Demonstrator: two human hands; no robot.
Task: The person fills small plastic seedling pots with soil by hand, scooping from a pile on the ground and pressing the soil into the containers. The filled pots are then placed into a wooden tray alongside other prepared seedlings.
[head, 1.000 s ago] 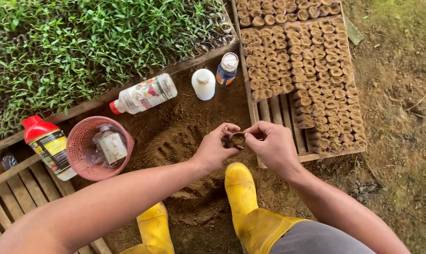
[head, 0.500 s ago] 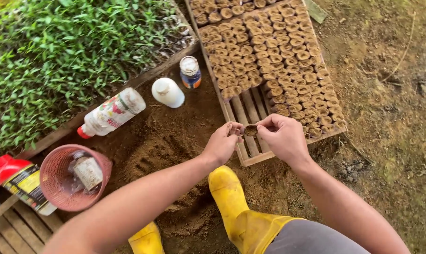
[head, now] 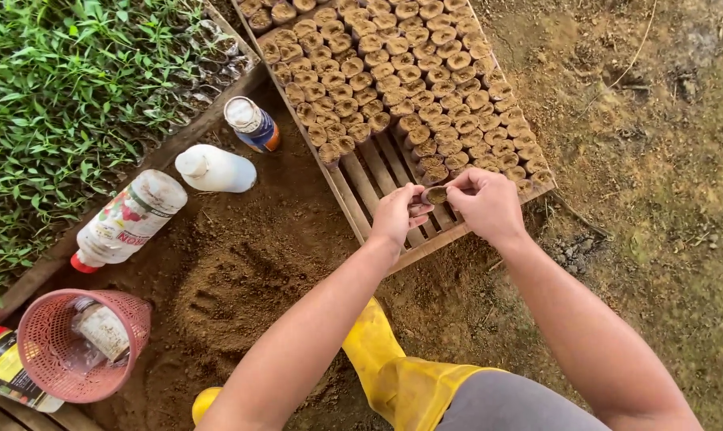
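Brown soil fills a small pot [head: 435, 195] pinched between the left hand [head: 396, 214] and right hand [head: 487, 205], fingers closed on it, above a wooden pallet [head: 377, 179]. It looks filled; setting it beside the far rows of filled pots [head: 393, 72] calls for an upright placement

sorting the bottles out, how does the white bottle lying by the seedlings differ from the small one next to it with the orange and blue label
The white bottle lies on its side on the soil; the small labelled bottle stands upright, slightly tilted. The white bottle is plain and larger; the small labelled bottle carries an orange and blue label. Both have pale caps and sit between the seedlings and the wooden tray.
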